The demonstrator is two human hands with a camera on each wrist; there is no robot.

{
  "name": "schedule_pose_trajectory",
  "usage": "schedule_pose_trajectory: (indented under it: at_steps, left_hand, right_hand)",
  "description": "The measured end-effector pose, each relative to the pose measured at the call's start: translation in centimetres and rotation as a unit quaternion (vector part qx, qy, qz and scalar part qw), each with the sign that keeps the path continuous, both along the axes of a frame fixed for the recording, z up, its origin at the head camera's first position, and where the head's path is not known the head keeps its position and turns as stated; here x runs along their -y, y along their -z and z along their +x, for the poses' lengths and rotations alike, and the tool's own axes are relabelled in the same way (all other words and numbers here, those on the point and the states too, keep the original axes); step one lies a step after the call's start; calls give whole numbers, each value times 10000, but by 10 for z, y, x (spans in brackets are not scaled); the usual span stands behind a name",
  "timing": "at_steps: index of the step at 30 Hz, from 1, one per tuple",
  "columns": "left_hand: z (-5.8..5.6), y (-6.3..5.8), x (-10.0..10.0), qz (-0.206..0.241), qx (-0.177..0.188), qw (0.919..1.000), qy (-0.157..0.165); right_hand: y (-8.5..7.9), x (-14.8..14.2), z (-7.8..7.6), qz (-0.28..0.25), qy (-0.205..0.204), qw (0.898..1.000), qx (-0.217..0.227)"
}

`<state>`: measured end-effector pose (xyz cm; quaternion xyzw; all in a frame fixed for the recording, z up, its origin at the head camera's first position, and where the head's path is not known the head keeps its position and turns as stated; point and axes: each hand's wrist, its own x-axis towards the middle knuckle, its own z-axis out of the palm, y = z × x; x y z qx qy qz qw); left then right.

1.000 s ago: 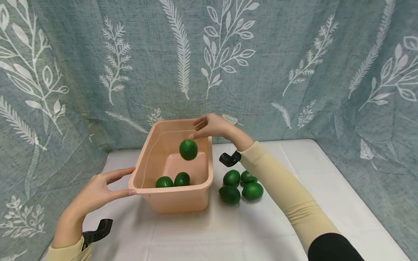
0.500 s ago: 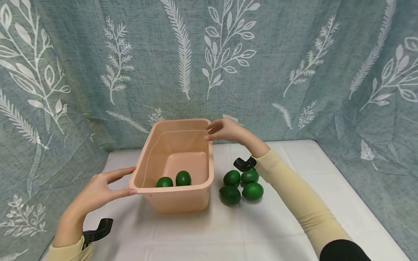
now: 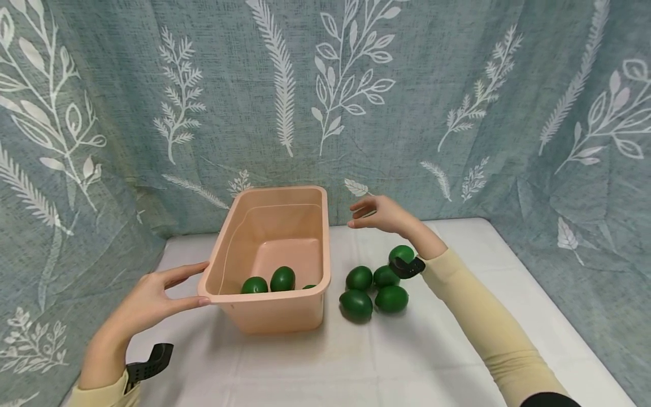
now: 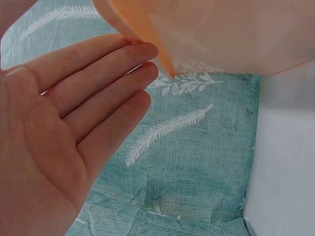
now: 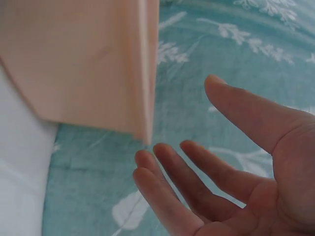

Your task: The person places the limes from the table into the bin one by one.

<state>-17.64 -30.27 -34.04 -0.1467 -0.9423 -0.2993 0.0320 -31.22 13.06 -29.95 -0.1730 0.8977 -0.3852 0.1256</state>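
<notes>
Quick one on the hands, bc that's mostly what we're looking at. Our right hand [image 3: 383, 216] is in the air just right of the bin [image 3: 274, 314], w/ only air btwn its fingers [image 5: 194, 189] and thumb [image 5: 241, 102]. The fingers are loosely bent, thumb well apart from them, so it's roughly half spread. R wrist cam shows the fingertips near the bin's rim but apart from it afaict.

Our left hand [image 3: 152, 294] is at the near left corner of the bin. Its fingers are pretty much straight and side by side, tips touching the rim from outside; thumb's spread away from them and lies at the near corner. So it's a light touch w/ a wide gap btwn thumb & fingers, not a clamp. Can't tell how hard it presses tbh.

As for the limes [image 3: 282, 278]: we count 3 in the bin, all at the near end. Two show pretty well, the 3rd is just a sliver over the near rim. Another 5 are on the table [image 3: 285, 367] right of the bin: 4 bunched up close, plus 1 behind them by our right wrist, partly hidden by the black wrist gadget [image 3: 407, 267].

Bin's upright on the white table, btwn our hands. Behind it all there's a blue-green cloth [image 3: 229, 113] w/ white leaf prints, fwiw.
</notes>
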Motion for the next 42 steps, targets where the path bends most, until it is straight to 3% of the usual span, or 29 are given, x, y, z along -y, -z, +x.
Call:
schedule_pose_trajectory:
  at_steps: [15,24,32,35,42]
  left_hand:
    - [-2,-1,0,95,97,9999,52]
    - [-2,0,0,107,121,9999,34]
    - [-2,0,2,130,136,9998,36]
    - [-2,1,2,107,78,9999,24]
    - [-3,1,1,111,79,9999,33]
  right_hand:
    - [50,-53,-8,-64,24,9996,287]
    - [76,-84,-14,-51,233,9997,111]
    - [73,-94,-4,-201,302,9992,161]
    - [90,-105,-16,-239,349,9990,133]
    - [109,-118,-22,-292,431,9986,86]
